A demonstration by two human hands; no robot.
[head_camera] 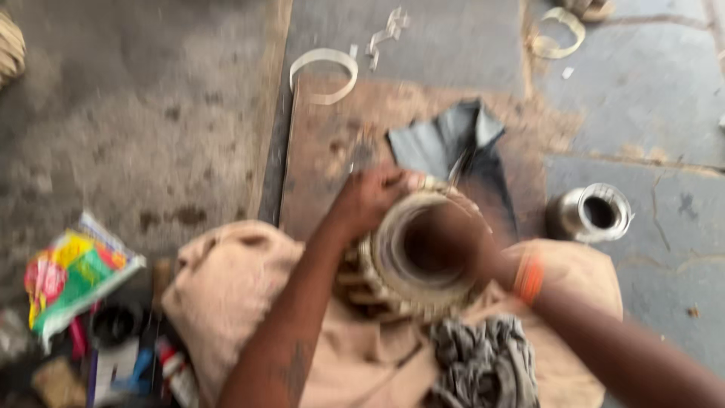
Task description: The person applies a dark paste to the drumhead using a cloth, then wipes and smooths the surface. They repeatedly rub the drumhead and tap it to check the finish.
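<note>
woven basket gripped at its rim by left hand; right hand steadies its side, grip unclear.

Soft even daylight, heavy motion blur.

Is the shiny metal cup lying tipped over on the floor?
No, the shiny metal cup stands upright on the grey stone floor, its round open mouth facing up.
</note>
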